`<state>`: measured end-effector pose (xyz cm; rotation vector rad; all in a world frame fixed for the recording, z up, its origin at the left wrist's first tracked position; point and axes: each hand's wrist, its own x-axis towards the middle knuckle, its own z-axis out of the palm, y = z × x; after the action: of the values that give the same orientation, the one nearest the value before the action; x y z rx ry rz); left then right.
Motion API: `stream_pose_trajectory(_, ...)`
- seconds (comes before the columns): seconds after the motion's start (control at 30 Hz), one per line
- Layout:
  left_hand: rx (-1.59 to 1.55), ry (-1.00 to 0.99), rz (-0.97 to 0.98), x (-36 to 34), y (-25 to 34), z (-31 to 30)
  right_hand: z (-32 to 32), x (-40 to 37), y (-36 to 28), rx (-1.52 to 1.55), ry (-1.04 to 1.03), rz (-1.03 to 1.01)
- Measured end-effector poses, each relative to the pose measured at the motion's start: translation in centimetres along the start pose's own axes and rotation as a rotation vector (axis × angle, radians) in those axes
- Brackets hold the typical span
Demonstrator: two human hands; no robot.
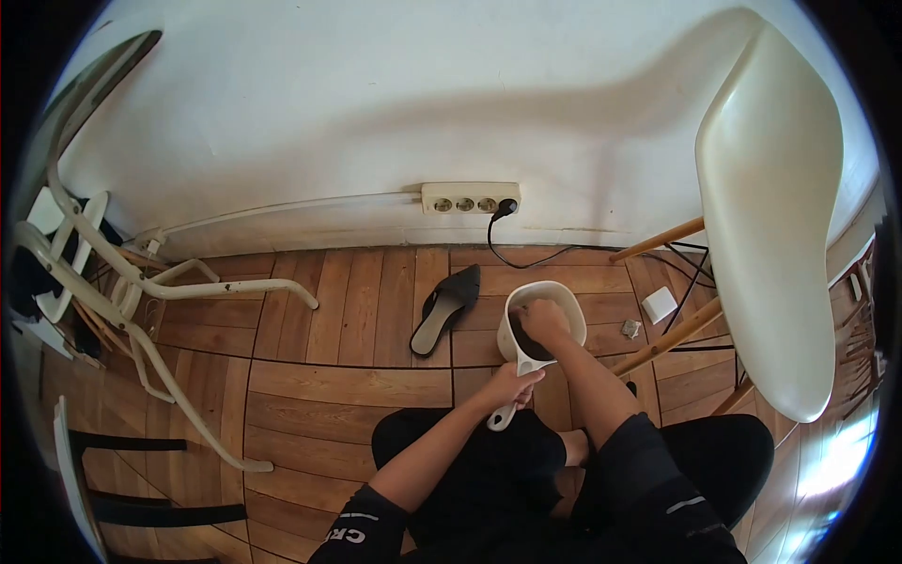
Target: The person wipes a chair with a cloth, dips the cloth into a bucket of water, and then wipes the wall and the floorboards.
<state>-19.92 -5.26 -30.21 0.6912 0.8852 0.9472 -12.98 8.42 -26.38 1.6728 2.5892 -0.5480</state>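
Observation:
A white scoop-like container [575, 305] with a long handle stands in front of my crossed legs. My left hand [512, 385] is wrapped round its white handle [502, 417]. Inside the container, near its left wall, is my right hand [543, 322], fingers bent down and pressed together; what they hold, if anything, is hidden. Something dark [532, 348] shows in the container below that hand. Just left of the container a black pointed shoe [445, 310] with a beige insole lies on the wooden floor.
A power strip [465, 198] with a black plug is on the wall ahead. On the right stands a white chair [770, 216] with wooden legs, near a small white box [660, 305] and a crumpled scrap [630, 328]. Metal chair legs [225, 289] are at the left.

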Motion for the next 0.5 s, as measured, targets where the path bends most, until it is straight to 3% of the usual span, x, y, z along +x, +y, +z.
stream_pose_trajectory(0.33, 0.029, 0.016, -0.06, 2.6, -2.6, -0.1, 1.5, 0.8, 2.3, 0.048, 0.087, 0.166)
stream_pose_trajectory(0.4, 0.123, 0.029, -0.045, 2.4, -2.9, -0.4, 1.2, 0.6, 2.2, 0.051, 0.07, 0.204)
stream_pose_trajectory(0.43, 0.193, -0.058, -0.097, 1.9, -2.3, -1.2, 1.4, 0.6, 2.3, 0.047, 0.061, 0.185)
stream_pose_trajectory(0.5, 0.532, 0.038, -0.101, 0.1, -0.5, -2.3, 1.3, 0.9, 2.6, 0.039, 0.05, 0.168)
